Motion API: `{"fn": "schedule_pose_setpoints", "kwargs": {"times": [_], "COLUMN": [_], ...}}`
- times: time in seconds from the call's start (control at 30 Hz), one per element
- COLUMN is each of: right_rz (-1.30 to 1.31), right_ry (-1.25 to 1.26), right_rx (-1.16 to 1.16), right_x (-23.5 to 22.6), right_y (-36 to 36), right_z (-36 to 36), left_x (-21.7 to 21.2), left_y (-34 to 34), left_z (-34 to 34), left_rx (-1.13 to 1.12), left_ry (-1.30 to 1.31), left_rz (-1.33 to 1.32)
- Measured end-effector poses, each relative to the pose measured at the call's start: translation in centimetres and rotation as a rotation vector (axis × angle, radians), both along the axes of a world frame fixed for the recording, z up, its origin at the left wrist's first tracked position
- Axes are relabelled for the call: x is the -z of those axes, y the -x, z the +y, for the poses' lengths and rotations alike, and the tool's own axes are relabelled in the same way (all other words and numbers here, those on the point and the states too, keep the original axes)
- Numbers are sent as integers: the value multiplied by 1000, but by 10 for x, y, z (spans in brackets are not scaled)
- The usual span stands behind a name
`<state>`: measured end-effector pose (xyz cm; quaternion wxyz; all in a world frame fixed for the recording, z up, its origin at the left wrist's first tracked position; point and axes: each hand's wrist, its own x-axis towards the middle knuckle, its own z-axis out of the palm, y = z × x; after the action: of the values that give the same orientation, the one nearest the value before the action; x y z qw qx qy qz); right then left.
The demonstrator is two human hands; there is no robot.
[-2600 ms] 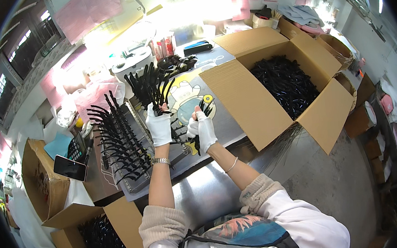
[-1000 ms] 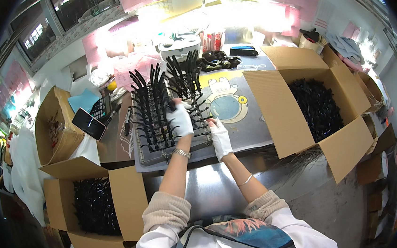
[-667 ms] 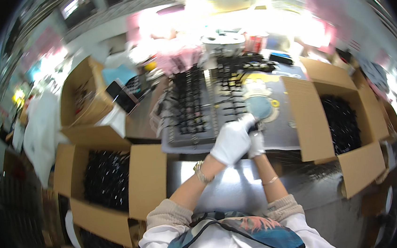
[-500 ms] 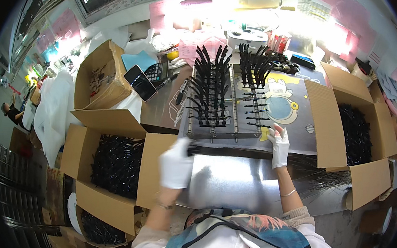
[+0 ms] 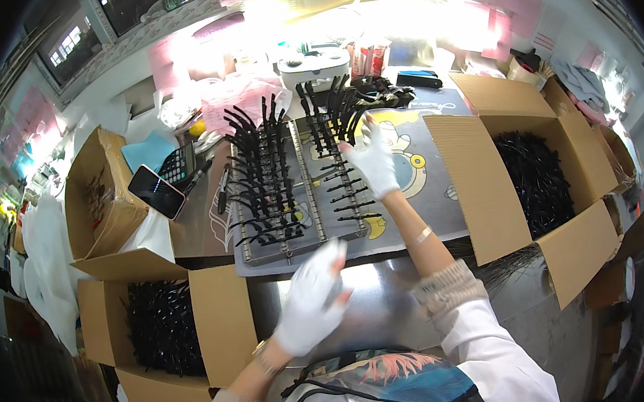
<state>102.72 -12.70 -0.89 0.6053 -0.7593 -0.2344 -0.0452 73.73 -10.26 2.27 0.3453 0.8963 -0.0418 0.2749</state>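
A metal rack lies on a grey patterned mat. Slim curved black pieces that look like eyeglass arms stand in dense rows on its left half. On the right half, a tall cluster fills the far end, while spaced single pieces lie nearer. My right hand, in a white glove, reaches beside that cluster with thumb and fingers apart; contact with the pieces is unclear. My left hand, also gloved and slightly blurred, hovers before the rack's near edge, thumb apart from fingers, nothing visible in it.
Open cartons of black pieces stand at left and right. Behind the left carton are a smaller box, a phone and a calculator. A white device and red cans sit behind the rack.
The view has swung right. My right hand has moved from the rack's near right corner to the far cluster. My left hand has shifted from the near left corner toward the middle.
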Motion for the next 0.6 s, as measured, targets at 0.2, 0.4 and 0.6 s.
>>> {"fn": "schedule_pose_setpoints", "kwargs": {"times": [0.2,0.4,0.6], "right_rz": [98,179,381], "right_ry": [-261,-239,-343], "right_rx": [67,-8,251], "right_x": [-5,6,45], "right_y": [-70,-107,-136], "right_z": [83,116,108], "left_x": [11,32,45], "left_y": [-263,-340,-342], "left_z": [72,141,142], "left_rx": [-647,-448,-464], "left_ry": [768,957,826], "left_rz": [-273,-313,-370]}}
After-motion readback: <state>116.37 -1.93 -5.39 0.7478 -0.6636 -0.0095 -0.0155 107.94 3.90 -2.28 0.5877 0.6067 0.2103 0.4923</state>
